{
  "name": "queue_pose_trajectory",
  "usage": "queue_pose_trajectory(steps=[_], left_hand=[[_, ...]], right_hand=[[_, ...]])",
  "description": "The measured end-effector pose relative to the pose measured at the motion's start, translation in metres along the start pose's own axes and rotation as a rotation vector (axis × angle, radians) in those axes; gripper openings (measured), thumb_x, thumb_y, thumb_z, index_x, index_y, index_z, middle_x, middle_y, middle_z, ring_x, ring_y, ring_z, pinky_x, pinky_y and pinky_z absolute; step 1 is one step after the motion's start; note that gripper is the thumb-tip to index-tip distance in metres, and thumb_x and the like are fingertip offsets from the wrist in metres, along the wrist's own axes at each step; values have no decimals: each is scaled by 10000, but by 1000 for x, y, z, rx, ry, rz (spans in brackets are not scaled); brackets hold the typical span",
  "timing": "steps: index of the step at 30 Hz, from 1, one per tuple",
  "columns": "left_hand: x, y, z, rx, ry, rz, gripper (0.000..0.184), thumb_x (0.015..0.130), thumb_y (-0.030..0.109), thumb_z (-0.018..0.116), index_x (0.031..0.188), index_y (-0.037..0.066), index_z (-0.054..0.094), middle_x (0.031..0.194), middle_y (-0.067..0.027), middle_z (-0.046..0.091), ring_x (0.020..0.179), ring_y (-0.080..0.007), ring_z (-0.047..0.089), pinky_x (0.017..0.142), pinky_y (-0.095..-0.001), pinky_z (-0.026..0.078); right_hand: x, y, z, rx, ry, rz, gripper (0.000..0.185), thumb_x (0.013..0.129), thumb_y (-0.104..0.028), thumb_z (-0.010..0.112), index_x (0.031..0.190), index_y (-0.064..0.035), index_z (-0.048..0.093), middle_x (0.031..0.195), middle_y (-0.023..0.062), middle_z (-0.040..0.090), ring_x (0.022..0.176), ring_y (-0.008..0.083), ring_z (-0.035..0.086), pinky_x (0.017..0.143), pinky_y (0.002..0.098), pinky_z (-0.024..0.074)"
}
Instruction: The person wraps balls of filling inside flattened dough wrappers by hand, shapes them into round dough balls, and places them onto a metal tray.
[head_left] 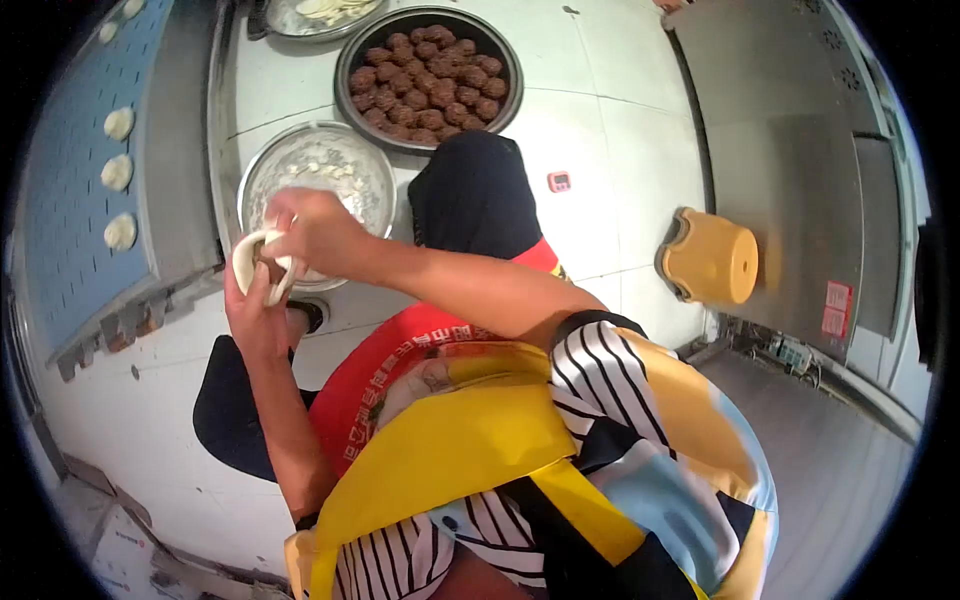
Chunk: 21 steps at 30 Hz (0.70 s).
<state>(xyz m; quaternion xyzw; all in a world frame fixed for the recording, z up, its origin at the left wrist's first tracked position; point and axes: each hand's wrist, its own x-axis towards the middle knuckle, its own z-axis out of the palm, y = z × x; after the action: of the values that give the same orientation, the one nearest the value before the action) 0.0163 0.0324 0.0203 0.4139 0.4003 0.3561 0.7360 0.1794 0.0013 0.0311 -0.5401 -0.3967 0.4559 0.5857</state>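
Note:
My left hand point(254, 318) cups a round white dough wrapper point(246, 270) from below, its thumb inside the opening. Something brown, apparently filling, shows partly within the wrapper. The fingers of my right hand point(322, 232) pinch the wrapper's upper rim and are slightly blurred. Both hands are over the near left edge of a metal bowl point(382, 180) dusted with flour and holding small dough scraps. Just beyond it stands a wide dark pan point(512, 110) filled with several brown balls of filling point(425, 85).
On the left, several white buns point(117, 173) sit on a blue perforated conveyor point(75, 200). Another metal bowl point(312, 30) with pale dough pieces stands at the top. A small red timer point(559, 181) lies on the tiled floor, and a yellow stool point(712, 257) is beside the steel cabinet point(790, 190).

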Motion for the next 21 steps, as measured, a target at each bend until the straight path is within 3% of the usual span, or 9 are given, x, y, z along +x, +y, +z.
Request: queue_pose_trajectory(steps=[1, 5, 7, 10, 11, 13, 14, 16, 21], left_hand=[[-3, -5, 2, 25, -2, -41, 500, 900, 183, 601, 1332, 22, 409, 1128, -104, 551, 976, -181, 576, 825, -351, 510], [-9, -2, 13, 85, 11, -143, 432, 895, 147, 591, 1288, 31, 454, 1076, -81, 562, 945, -171, 578, 815, -352, 511], [-5, 2, 12, 105, -24, -163, 398, 886, 142, 596, 1258, 44, 494, 1081, -83, 575, 972, -176, 577, 827, -340, 506], [0, 10, 12, 190, -151, -252, 433, 854, 131, 647, 1248, 12, 511, 1122, -98, 586, 954, -159, 582, 807, -305, 493], [-3, 12, 13, 347, -229, -60, 454, 838, 171, 673, 1238, 17, 523, 1088, -89, 600, 946, -153, 586, 810, -293, 488], [-1, 6, 24, 482, -89, 35, 429, 832, 185, 683, 1208, 24, 556, 1054, -87, 619, 926, -151, 605, 790, -288, 506], [1, 0, 30, 430, 109, -50, 381, 842, 160, 667, 1188, 25, 577, 1055, -94, 623, 915, -156, 620, 766, -295, 529], [4, -4, 29, 443, 103, 81, 359, 842, 135, 663, 1174, 16, 600, 1026, -87, 644, 866, -142, 627, 772, -268, 515], [-7, 18, 30, 367, 7, -45, 354, 861, 127, 638, 1190, 4, 591, 987, -78, 661, 836, -119, 625, 752, -251, 497]], right_hand=[[-2, 7, -5, -302, 43, -299, 186, 661, -127, 740, 734, -13, 612, 733, 113, 548, 618, 245, 576, 555, 309, 464], [-5, 9, -27, -450, -204, -403, 165, 687, -120, 729, 747, -23, 611, 731, 112, 553, 626, 242, 579, 569, 319, 464], [-5, 5, -33, -318, -181, -445, 162, 699, -106, 729, 761, -16, 609, 768, 112, 559, 636, 223, 585, 561, 318, 473], [-5, 13, -38, -378, -286, -477, 141, 703, -44, 673, 833, -20, 623, 790, 124, 545, 734, 291, 545, 680, 365, 475], [-8, 6, -40, -361, -340, -328, 92, 749, -45, 656, 828, -14, 618, 775, 114, 533, 702, 258, 542, 631, 345, 470], [-7, -2, -46, -390, -300, -328, 136, 766, -26, 706, 835, 3, 593, 809, 79, 559, 635, 152, 585, 520, 258, 489], [-11, -17, -41, -308, -223, -58, 125, 795, -23, 690, 853, 6, 583, 809, 62, 552, 605, 128, 582, 522, 229, 481], [-7, -28, -37, -277, -187, 120, 137, 806, -26, 689, 885, 29, 592, 829, 56, 532, 607, 99, 587, 514, 235, 481], [-3, -23, -36, -220, -345, 75, 107, 812, -25, 677, 855, 43, 606, 846, 53, 521, 609, 104, 580, 531, 230, 497]])
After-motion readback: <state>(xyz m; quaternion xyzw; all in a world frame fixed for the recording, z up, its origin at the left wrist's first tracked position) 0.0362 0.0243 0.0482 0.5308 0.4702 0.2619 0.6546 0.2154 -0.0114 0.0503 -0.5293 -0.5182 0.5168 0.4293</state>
